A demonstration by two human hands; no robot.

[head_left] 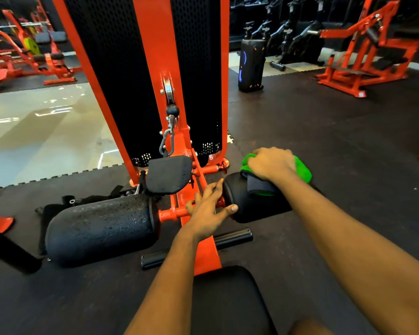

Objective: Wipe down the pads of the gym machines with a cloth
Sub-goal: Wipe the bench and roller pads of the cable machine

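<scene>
A green cloth [302, 169] lies over the top of the right black roller pad [257, 209] of an orange seated machine. My right hand [271, 164] presses down on the cloth, fingers curled over it. My left hand [209, 209] rests with spread fingers on the inner end of that roller and the orange axle [172, 212]. The left roller pad [99, 228] looks speckled and worn. A small black pad [168, 174] sits above the axle. The black seat pad [228, 301] lies between my forearms.
The orange and black weight-stack tower [140, 76] rises straight ahead, with a carabiner [166, 143] hanging low. Black foot pegs [232, 238] cross the frame. A black speaker [250, 64] stands on the floor at the right. Straps [82, 200] lie to the left.
</scene>
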